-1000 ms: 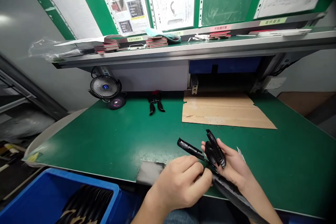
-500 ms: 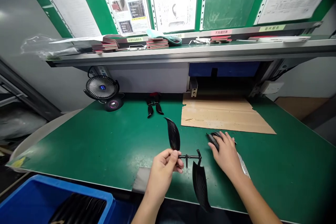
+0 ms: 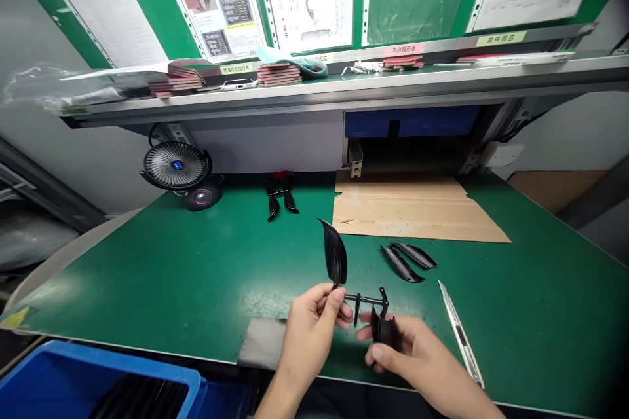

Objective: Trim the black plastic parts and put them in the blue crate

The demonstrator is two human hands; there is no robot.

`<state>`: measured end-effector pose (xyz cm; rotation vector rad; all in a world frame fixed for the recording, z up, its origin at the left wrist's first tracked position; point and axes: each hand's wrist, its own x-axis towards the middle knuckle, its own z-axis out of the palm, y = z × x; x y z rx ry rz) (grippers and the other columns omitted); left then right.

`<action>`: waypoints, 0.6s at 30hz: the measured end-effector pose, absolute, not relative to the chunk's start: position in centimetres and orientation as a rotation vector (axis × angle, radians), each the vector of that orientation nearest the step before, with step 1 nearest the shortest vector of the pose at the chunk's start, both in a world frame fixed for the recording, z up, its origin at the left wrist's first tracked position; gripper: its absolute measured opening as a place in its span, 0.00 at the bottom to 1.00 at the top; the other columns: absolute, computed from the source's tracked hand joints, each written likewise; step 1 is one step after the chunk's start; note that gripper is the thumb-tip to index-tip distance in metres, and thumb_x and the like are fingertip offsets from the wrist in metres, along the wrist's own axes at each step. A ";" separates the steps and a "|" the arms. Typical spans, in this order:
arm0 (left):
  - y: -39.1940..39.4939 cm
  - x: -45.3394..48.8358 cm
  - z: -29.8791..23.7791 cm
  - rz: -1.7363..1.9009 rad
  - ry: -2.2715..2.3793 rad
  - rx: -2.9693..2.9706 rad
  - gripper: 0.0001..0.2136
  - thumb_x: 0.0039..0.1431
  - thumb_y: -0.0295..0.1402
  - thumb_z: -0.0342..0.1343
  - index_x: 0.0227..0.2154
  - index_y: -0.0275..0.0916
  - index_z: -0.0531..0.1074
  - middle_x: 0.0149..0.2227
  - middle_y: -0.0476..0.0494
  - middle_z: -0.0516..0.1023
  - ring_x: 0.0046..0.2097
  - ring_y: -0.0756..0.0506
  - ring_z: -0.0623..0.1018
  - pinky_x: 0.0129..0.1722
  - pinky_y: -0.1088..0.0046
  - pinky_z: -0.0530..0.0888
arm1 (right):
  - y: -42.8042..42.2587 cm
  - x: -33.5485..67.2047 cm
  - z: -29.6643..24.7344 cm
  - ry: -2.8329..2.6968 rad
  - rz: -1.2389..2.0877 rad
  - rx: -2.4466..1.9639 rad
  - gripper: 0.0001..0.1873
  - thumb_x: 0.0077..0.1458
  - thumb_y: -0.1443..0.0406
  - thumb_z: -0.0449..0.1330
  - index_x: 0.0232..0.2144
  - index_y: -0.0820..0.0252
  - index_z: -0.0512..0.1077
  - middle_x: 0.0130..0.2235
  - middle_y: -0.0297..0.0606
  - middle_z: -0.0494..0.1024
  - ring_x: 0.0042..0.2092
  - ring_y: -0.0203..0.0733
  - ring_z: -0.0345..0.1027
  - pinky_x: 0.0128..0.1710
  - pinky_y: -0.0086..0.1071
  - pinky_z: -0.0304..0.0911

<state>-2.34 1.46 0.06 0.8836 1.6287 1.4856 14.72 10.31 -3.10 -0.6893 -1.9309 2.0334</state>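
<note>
My left hand (image 3: pixel 317 324) is closed on a thin black plastic sprue (image 3: pixel 369 300). From its upper left end a curved, ribbed black blade-shaped piece (image 3: pixel 335 253) stands upright. My right hand (image 3: pixel 417 350) has its thumb and fingers around the second blade-shaped piece (image 3: pixel 386 332), at the sprue's right end; that piece is partly hidden by the hand. Beyond my right hand lie two loose black blade-shaped pieces (image 3: pixel 401 264) side by side on the green tabletop (image 3: pixel 196 275). A snap-off utility knife (image 3: pixel 460 334) rests to the right of my right hand.
A cardboard sheet (image 3: pixel 417 213) lies at the back right. Farther left are more black parts (image 3: pixel 281 196) and a small fan (image 3: pixel 177 165). A blue bin (image 3: pixel 113 360) holding black pieces stands at the lower left. A shelf (image 3: pixel 295 99) spans the back.
My right hand has left the loose black pieces and come toward me, taking hold of the sprue's right blade piece. The loose pieces and the knife now show fully. The view has shifted slightly.
</note>
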 end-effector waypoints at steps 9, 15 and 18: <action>1.1 -2.2 -0.8 1.583 1.461 0.528 0.18 0.53 0.45 0.59 0.30 0.31 0.70 0.22 0.46 0.72 0.23 0.49 0.74 0.23 0.77 0.72 | 12.9 15.0 -1.1 -2.436 0.987 -0.452 0.24 0.57 0.73 0.42 0.45 0.56 0.74 0.51 0.43 0.72 0.53 0.57 0.60 0.55 0.59 0.47; -0.2 -2.9 0.9 1.550 1.447 0.643 0.15 0.57 0.42 0.57 0.30 0.33 0.69 0.21 0.47 0.72 0.22 0.51 0.72 0.23 0.78 0.69 | 13.2 13.7 0.0 -1.967 1.344 -0.627 0.08 0.61 0.61 0.51 0.41 0.54 0.68 0.48 0.41 0.74 0.50 0.49 0.68 0.54 0.50 0.60; -1.2 -2.5 1.3 1.310 1.501 0.878 0.14 0.59 0.40 0.53 0.26 0.34 0.68 0.22 0.45 0.73 0.23 0.50 0.73 0.25 0.78 0.69 | 12.7 11.5 2.2 -1.736 1.571 -0.716 0.13 0.59 0.53 0.55 0.38 0.55 0.63 0.44 0.41 0.76 0.46 0.46 0.72 0.44 0.37 0.70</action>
